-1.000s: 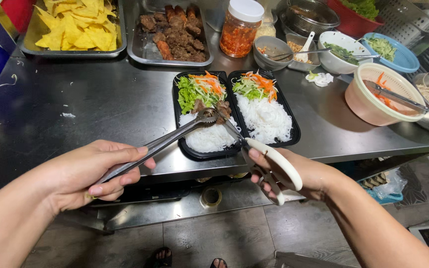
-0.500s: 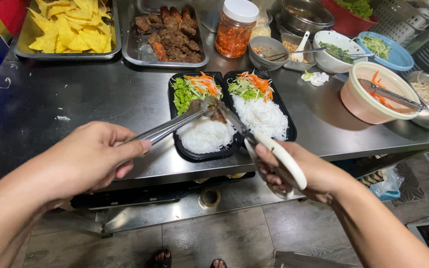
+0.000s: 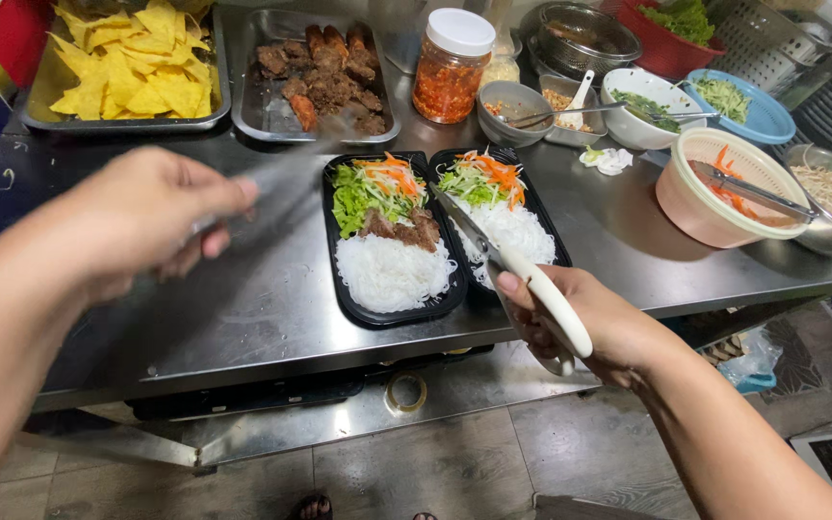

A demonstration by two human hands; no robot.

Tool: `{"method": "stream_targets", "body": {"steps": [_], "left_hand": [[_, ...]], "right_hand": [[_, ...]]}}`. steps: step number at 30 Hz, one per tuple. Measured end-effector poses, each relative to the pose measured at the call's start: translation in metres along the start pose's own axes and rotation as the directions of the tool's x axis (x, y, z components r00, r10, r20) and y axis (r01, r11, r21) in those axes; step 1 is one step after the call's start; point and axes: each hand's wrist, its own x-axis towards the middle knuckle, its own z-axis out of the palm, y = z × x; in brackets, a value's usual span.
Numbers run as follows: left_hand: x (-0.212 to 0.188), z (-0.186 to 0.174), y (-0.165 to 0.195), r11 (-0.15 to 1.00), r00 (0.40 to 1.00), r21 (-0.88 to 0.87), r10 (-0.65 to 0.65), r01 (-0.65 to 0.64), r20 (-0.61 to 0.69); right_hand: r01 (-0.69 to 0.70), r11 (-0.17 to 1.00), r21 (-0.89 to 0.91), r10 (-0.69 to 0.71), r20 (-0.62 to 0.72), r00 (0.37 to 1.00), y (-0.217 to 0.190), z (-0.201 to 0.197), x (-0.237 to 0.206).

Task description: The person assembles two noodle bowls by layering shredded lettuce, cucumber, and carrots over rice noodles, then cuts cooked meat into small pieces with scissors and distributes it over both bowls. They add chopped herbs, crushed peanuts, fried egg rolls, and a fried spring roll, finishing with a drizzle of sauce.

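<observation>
1. We see the left hand (image 3: 151, 217) raised above the steel table (image 3: 243, 299), to the left of the two black meal trays. Its fingers are curled shut around metal tongs (image 3: 281, 173), which point up and away towards the tray of grilled meat (image 3: 325, 77).
2. The tongs are smeared by motion, so we cannot tell whether their tips are together or apart, nor whether they carry anything.
3. The right hand (image 3: 580, 323) sits at the near right corner of the right meal tray (image 3: 498, 226), past the table edge. Its fingers are closed through the white handles of a pair of scissors (image 3: 507, 260).
4. The scissor blades reach up-left over the right meal tray's rice noodles, their tip lying near the gap between the two trays. The blades look nearly together.
5. The left meal tray (image 3: 387, 241) holds noodles, salad, shredded carrot and pieces of dark meat in the middle.
6. The lower scissor handle is hidden behind the right hand's palm.
7. Both forearms are cut off by the frame edges, and the far bowls behind the meal trays are partly out of view.
</observation>
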Motion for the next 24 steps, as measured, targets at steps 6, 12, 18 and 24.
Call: {"method": "stream_targets", "body": {"steps": [6, 12, 18, 24], "left_hand": [[0.115, -0.040, -0.003, 0.980, 0.993, -0.169, -0.096, 0.106, 0.066], [0.200, -0.048, -0.001, 0.999, 0.997, 0.019, 0.034, -0.032, -0.073], [0.237, -0.028, 0.014, 0.566, 0.960, 0.824, 0.251, -0.040, -0.125], [0.265, -0.032, -0.016, 0.528, 0.964, 0.847, 0.250, -0.060, -0.088]], "right_hand": [[-0.009, 1.000, 0.018, 0.009, -0.017, 1.000, -0.001, 0.006, 0.005], [-0.044, 0.997, 0.067, 0.046, -0.017, 0.999, 0.005, 0.016, 0.004], [-0.072, 0.995, 0.064, 0.076, -0.059, 0.995, 0.006, 0.017, 0.002], [-0.069, 0.995, 0.078, 0.072, -0.042, 0.997, 0.009, 0.017, 0.002]]}}
